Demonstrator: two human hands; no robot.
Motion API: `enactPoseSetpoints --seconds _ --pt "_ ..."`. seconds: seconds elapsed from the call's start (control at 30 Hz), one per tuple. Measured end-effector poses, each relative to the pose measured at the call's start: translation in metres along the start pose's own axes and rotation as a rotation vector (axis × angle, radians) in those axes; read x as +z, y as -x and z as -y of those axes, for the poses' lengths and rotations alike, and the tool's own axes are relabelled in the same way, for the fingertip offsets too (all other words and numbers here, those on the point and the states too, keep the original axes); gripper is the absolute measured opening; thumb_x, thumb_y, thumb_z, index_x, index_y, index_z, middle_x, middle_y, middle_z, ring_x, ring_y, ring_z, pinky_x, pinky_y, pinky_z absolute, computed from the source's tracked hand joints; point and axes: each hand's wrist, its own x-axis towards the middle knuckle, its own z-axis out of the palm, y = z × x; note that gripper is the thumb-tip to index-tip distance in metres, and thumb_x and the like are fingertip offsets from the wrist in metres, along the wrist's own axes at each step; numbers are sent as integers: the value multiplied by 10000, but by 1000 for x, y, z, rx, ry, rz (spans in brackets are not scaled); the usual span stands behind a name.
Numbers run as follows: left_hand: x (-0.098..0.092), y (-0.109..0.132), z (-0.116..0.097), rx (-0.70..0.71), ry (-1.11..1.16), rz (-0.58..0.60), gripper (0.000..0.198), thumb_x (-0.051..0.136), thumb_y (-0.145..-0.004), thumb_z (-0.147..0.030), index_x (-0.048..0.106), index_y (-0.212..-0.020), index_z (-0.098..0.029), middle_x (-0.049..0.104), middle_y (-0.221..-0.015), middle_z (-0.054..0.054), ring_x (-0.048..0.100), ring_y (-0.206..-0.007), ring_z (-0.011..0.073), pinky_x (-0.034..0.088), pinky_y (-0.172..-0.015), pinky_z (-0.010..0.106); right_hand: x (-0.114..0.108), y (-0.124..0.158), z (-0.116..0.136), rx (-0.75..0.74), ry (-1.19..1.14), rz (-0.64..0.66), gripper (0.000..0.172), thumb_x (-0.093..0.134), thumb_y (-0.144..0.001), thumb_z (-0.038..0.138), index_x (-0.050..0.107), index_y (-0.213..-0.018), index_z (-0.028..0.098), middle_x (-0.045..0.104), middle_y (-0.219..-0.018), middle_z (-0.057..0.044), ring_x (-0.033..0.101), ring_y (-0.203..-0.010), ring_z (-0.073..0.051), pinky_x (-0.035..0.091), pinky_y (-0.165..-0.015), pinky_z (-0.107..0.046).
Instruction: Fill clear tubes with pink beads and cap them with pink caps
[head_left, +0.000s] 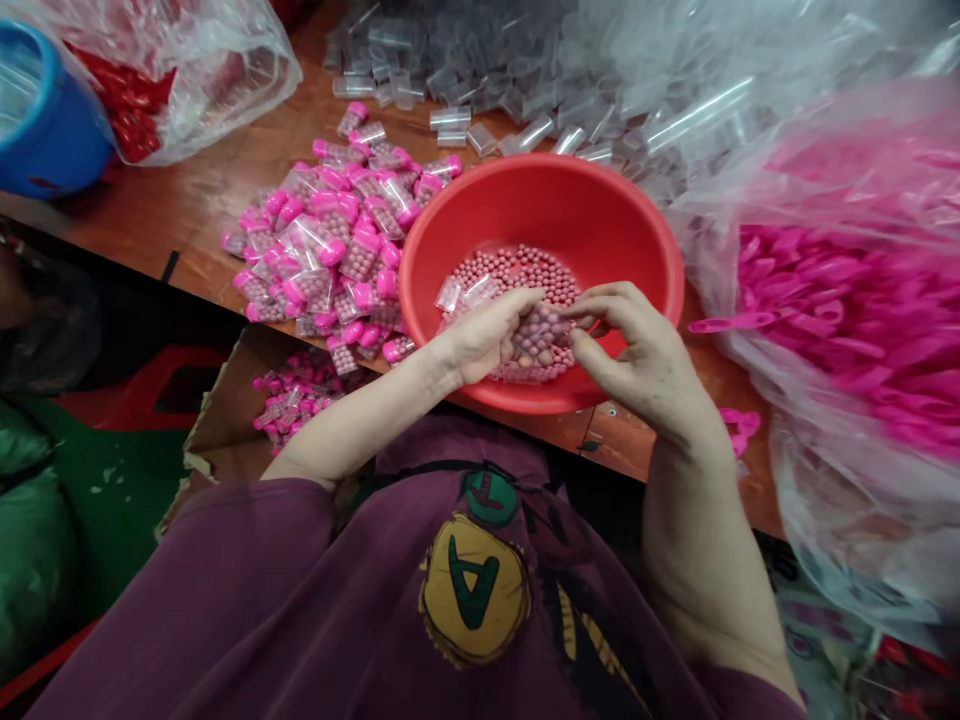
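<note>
In the head view, small, round pink beads (pixel 536 265) inside a smooth red plastic basin (pixel 540 190) on a wooden counter (pixel 202 220). Just left, a heap of clear, bead-filled tubes (pixel 330 235) with glossy pink caps. Over the basin, left hand (pixel 484 335) with fingers (pixel 527 298) curled around a bead cluster (pixel 540 335), seemingly in clear plastic. Right hand (pixel 641 355) with fingers half open, tips at the cluster's edge; cannot tell whether pinching. Cluster's outline blurred, loose beads partly hidden behind hands, crinkly plastic bag (pixel 847 530) at right cut off.
</note>
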Motion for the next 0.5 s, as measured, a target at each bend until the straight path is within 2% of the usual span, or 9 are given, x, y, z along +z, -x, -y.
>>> enactPoseSetpoints --seconds 0.1,0.2,0.27,0.37,0.5 --pt "-1 -4 7 5 2 -25 501 539 -1136 -542 710 -884 -144 713 -749 66 570 -591 120 456 -598 267 0 -2 3 19 -4 -9 228 627 -999 199 787 -1138 284 765 -1171 -78 759 -1084 -259 648 -998 -481" --pt "-2 -7 9 -4 -10 -40 538 585 -1114 -619 747 -936 -137 742 -786 84 613 -639 143 488 -641 287 0 -5 8 28 20 -1 168 666 -1015 244 798 -1112 279 786 -1134 -73 764 -1046 -246 646 -963 -453" --pt "-3 -6 8 -3 -6 -40 506 651 -1083 -614 772 -970 -136 762 -811 88 645 -660 148 517 -662 290 -2 -3 9 26 39 -56 152 681 -1017 259 804 -1106 271 794 -1096 -70 764 -1008 -232 641 -938 -434" --pt "-3 2 7 59 19 -47 342 772 -992 -509 782 -962 -169 778 -828 50 672 -656 126 546 -650 258 -17 12 -2 95 91 -257 181 676 -1021 247 821 -1128 257 810 -1054 -71 762 -933 -212 619 -892 -410" --pt "-3 14 9 181 -16 -128 97 755 -838 -280 746 -820 -186 724 -735 -8 654 -617 93 537 -611 211 -65 61 -46 350 186 -557 223 676 -1005 200 839 -1150 150 816 -921 -99 739 -764 -172 574 -760 -352"
